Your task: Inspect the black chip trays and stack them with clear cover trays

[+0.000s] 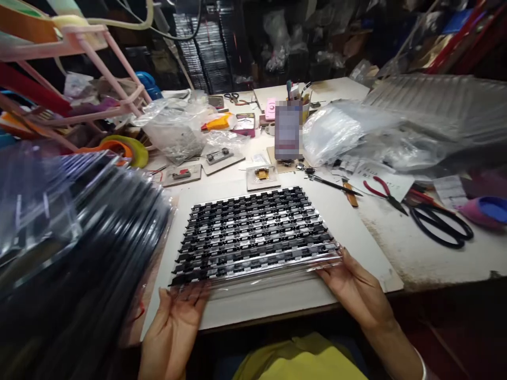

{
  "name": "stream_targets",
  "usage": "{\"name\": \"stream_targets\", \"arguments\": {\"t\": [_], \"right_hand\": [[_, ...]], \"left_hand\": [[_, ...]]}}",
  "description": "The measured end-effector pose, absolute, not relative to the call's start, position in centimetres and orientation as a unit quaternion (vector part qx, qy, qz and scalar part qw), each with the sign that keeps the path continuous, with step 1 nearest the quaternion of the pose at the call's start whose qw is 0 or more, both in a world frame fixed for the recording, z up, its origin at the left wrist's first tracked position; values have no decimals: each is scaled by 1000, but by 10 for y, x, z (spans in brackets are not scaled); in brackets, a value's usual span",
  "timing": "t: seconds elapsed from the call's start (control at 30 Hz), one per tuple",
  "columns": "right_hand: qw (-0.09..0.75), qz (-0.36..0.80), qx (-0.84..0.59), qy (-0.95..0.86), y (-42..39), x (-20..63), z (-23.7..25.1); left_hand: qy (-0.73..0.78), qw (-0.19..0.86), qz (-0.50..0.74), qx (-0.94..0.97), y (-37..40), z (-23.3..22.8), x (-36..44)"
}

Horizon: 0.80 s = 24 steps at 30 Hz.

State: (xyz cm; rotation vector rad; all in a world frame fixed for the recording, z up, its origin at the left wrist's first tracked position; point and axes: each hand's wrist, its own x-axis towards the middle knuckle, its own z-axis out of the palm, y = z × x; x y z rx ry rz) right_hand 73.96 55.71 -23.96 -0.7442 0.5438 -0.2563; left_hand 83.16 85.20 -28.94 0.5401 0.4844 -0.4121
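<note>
A clear plastic tray [253, 232] filled with rows of several small black parts lies on a white board [356, 232] in front of me. My left hand [178, 316] grips the tray's near left corner, fingers under its edge. My right hand [356, 290] holds the near right corner, thumb side against the rim. The tray's near edge looks slightly lifted off the board.
A tall blurred stack of black trays in plastic [71, 253] fills the left. Black scissors [439, 227], red pliers [382, 191], tweezers [335, 184] and plastic bags [356, 132] lie to the right and behind. Small jigs [261, 177] sit beyond the tray.
</note>
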Motion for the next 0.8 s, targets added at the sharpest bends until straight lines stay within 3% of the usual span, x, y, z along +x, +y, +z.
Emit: {"name": "stream_targets", "arguments": {"t": [0.53, 0.8], "right_hand": [[902, -5, -394, 176, 536, 732, -227], [884, -18, -435, 171, 538, 732, -234]], "left_hand": [[349, 873, -152, 306, 834, -259, 840], [359, 853, -187, 329, 839, -266, 840]]}}
